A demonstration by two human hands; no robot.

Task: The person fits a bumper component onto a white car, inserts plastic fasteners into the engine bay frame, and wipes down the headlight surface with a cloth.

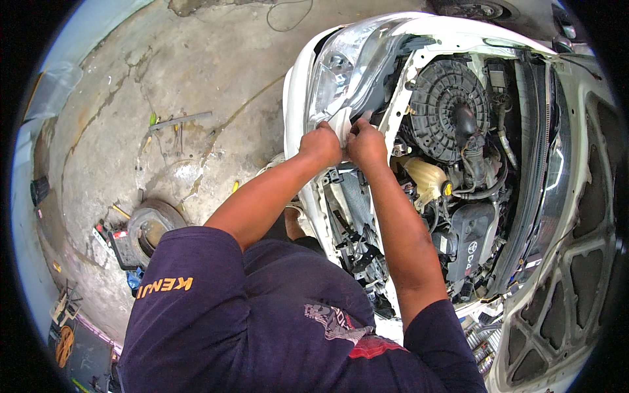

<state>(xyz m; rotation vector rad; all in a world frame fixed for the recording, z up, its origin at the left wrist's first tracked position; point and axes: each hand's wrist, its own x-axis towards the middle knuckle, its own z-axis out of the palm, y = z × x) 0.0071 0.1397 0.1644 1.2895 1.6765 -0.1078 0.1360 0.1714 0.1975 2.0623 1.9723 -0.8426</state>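
Side by side at the front of a white car, my left hand (321,144) and my right hand (367,143) are both closed, fingertips turned in. Between them is a thin white piece (340,123), gripped at its edges; whether it is paper, cloth or plastic I cannot make out. It lies against the inner end of the clear headlight (337,69). My fingertips are partly hidden behind the backs of my hands.
The engine bay holds a round black air filter housing (449,108), a yellowed coolant tank (426,178) and a black engine cover (473,242). The raised bonnet (570,288) stands at the right. A tyre (157,226) and scattered tools (180,122) lie on the concrete floor.
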